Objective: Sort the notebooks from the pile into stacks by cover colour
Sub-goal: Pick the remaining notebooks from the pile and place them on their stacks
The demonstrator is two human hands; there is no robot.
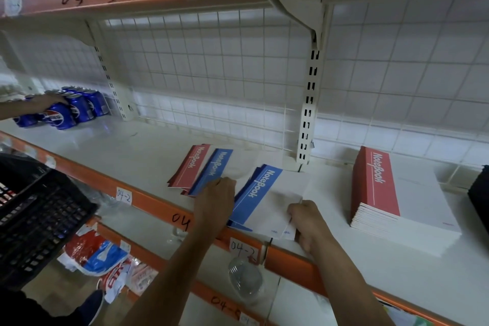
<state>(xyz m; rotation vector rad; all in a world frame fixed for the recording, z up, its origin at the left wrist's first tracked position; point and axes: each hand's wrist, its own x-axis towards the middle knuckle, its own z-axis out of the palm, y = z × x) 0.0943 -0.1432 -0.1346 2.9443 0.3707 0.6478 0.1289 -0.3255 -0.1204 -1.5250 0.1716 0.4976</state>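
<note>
While right hand [307,222] pinches flat blue-banded notebooks [260,193], left hand [215,204] on fanned pile [190,167]

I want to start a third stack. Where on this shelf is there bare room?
Widest: the shelf between the Pepsi cans and the mixed pile. Also in front of the red stack. Crowded: the left hand fills the gap between pile and blue stack; only a narrow strip separates that from the red one.
</note>
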